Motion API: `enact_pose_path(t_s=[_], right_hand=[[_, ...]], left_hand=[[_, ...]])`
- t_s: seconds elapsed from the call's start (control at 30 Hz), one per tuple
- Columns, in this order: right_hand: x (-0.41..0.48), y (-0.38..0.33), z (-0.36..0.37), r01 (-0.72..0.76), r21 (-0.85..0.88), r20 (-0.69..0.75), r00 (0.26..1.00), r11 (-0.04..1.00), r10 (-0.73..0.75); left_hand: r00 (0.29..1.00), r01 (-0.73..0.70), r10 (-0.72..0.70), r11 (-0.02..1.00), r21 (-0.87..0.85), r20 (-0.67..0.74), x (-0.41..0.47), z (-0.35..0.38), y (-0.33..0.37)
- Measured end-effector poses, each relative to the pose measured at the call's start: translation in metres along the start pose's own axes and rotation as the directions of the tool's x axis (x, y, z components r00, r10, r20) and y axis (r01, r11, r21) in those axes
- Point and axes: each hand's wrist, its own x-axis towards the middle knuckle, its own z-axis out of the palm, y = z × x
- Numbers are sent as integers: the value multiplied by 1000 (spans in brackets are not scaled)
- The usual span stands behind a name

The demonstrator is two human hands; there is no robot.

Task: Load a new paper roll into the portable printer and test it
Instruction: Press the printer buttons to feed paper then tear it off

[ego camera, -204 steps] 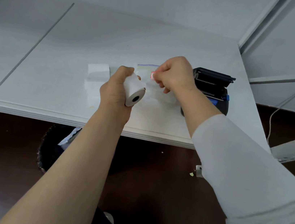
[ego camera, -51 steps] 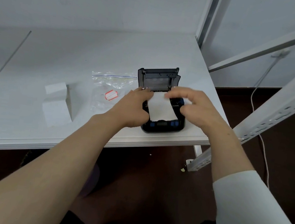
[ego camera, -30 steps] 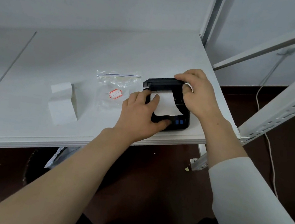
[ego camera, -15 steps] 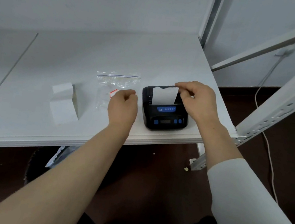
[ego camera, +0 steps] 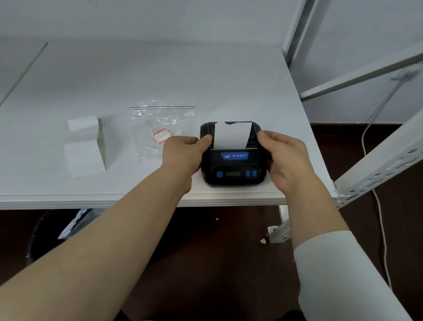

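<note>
Both grips on printer [ego camera: 233,160], white table [ego camera: 108,77]

One black portable printer [ego camera: 233,158], one paper strip [ego camera: 231,135] rising from its slot, three blue buttons [ego camera: 251,173] on its front, one clear zip bag [ego camera: 160,126], one white carton [ego camera: 86,146], two hands [ego camera: 182,153], one white desk [ego camera: 106,85]

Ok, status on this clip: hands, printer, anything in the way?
Left hand and right hand grip the sides of the black portable printer. Lid shut, white paper strip sticking out. Nothing blocking.
</note>
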Motion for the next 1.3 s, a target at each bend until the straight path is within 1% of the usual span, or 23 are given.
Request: enact_pose_path(t_s=[0.13,0.3,0.4,0.47,0.5,0.57,0.63,0.67,0.8,0.87,1.0,1.07,1.17,1.3], right_hand=[[0,2,-2,10,1,20,1000,1000,-10],[0,2,-2,1,23,-7,1000,1000,-1],[-1,4,0,-6,46,-13,1000,999,6],[-2,5,2,27,11,-23,999,1000,-26],[-3,5,4,48,-31,-23,999,998,-49],[-6,5,7,65,-115,-19,998,991,-68],[-12,3,7,33,-132,-19,999,991,-36],[-15,3,5,21,-122,-23,999,992,-24],[-28,10,1,-14,-67,-24,1000,998,13],[-34,16,0,-37,-56,-28,999,998,36],[-38,21,-3,-76,31,-7,997,997,76],[-35,21,-5,-79,28,-10,997,996,80],[-34,19,-6,-71,48,7,997,996,71],[-34,20,-4,-60,12,-1,998,998,60]], left_hand=[[998,-43,44,998,43,-34,-2,2,-3],[996,-62,66,995,77,-58,-2,3,-4],[997,-57,60,996,61,-48,-4,3,-3],[998,-61,63,995,84,-17,-5,4,0],[999,-50,50,996,75,0,-6,5,2],[1000,17,-18,999,28,15,-7,6,5],[997,74,-72,997,-39,38,-14,5,4],[996,65,-61,996,-68,64,-21,3,2],[974,-93,108,992,-84,201,-46,-2,-14],[958,-178,188,982,-63,215,-51,-3,-21],[931,-313,303,950,13,205,-53,-5,-31],[919,-348,332,937,42,213,-51,-6,-33],[915,-368,338,923,111,220,-43,-9,-35],[905,-408,368,891,197,213,-37,-9,-39]])
